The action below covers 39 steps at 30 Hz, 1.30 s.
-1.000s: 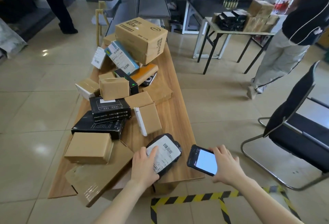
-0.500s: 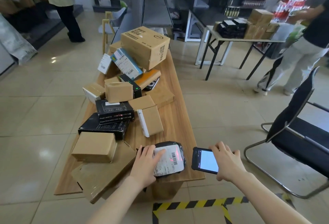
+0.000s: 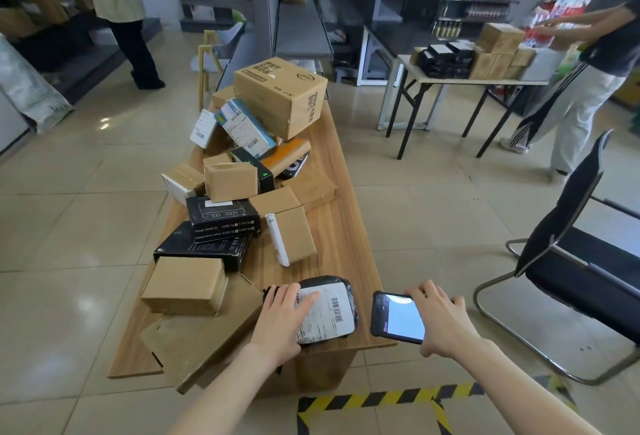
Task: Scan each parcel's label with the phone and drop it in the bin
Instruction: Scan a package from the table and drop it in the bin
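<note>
At near table edge, left hand (image 3: 280, 324) lies flat on black plastic mailer bag (image 3: 323, 283), fingers straight across white barcode label (image 3: 329, 313), pressing, not gripping. Just right, past table corner, right hand (image 3: 440, 320) grips black-cased phone (image 3: 398, 318) by its edges, screen lit. Bag probably light, soft, slippery; best pinched at free edge, label kept uncovered. Beyond, long wooden table (image 3: 346, 237) carries heap of brown cardboard boxes (image 3: 230, 180). Bin not in view.

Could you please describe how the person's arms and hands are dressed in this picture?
Both forearms are bare up to the picture's edge: no sleeves show. The left hand and the right hand wear no gloves, and no watch, ring or bracelet is visible.
</note>
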Each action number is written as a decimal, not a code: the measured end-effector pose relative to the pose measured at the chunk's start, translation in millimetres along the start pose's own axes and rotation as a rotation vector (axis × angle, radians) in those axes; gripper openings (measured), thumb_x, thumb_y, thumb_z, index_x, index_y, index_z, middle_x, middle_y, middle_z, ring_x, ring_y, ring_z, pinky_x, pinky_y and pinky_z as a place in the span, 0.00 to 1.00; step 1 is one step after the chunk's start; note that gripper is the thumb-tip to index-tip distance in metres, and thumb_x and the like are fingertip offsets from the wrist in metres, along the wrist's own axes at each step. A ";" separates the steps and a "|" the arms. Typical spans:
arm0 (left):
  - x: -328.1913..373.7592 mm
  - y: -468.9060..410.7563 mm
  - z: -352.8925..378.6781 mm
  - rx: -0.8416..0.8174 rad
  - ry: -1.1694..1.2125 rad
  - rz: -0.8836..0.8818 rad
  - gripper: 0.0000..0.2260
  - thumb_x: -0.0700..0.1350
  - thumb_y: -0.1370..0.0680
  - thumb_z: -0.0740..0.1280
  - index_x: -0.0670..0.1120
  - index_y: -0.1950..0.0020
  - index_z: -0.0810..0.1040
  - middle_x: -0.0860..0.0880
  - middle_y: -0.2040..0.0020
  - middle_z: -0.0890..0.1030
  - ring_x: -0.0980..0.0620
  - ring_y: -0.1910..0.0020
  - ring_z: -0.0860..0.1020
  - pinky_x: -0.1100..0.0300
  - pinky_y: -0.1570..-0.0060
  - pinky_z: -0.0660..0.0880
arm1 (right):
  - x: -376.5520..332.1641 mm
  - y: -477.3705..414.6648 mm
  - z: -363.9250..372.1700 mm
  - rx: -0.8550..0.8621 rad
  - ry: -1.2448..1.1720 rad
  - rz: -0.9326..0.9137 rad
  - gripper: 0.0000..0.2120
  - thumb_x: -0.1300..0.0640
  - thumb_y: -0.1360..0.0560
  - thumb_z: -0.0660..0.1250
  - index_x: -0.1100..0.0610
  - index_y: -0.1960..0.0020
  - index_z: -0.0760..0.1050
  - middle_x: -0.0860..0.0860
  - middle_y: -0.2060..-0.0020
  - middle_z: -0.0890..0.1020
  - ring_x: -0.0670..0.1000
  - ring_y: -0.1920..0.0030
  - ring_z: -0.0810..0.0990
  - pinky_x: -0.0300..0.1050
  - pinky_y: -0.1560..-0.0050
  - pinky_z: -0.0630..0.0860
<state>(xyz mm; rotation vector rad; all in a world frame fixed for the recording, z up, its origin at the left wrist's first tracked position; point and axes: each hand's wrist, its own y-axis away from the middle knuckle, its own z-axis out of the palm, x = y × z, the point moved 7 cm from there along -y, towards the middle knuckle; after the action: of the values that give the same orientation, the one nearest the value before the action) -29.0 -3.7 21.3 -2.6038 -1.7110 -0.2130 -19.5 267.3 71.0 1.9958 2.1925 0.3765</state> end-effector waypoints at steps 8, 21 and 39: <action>0.0 7.0 -2.9 0.035 0.015 0.009 0.37 0.53 0.29 0.72 0.56 0.25 0.56 0.46 0.28 0.59 0.45 0.28 0.58 0.46 0.24 0.49 | -3.2 7.3 -3.3 0.007 -0.043 -0.003 0.46 0.46 0.42 0.78 0.46 0.30 0.59 0.46 0.39 0.65 0.49 0.40 0.66 0.49 0.42 0.67; -22.9 106.9 -50.4 0.365 0.075 -0.265 0.42 0.55 0.41 0.78 0.54 0.31 0.64 0.45 0.36 0.66 0.44 0.37 0.66 0.51 0.39 0.73 | -92.1 -1.5 -0.2 -0.016 -0.411 -0.104 0.44 0.47 0.42 0.78 0.48 0.31 0.59 0.46 0.40 0.66 0.47 0.41 0.67 0.52 0.38 0.71; -59.0 511.6 -22.6 0.396 0.125 -1.526 0.43 0.65 0.37 0.67 0.58 0.25 0.56 0.48 0.28 0.57 0.48 0.30 0.56 0.55 0.32 0.61 | -434.2 123.4 28.8 -0.340 -0.378 -0.944 0.46 0.49 0.47 0.80 0.47 0.35 0.61 0.43 0.44 0.65 0.44 0.44 0.67 0.45 0.46 0.76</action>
<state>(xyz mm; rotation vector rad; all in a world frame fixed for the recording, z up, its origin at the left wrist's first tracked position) 413.6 -263.9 66.7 -0.5923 -2.8005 -0.0105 150.4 -151.5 54.5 0.6531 2.3034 0.1862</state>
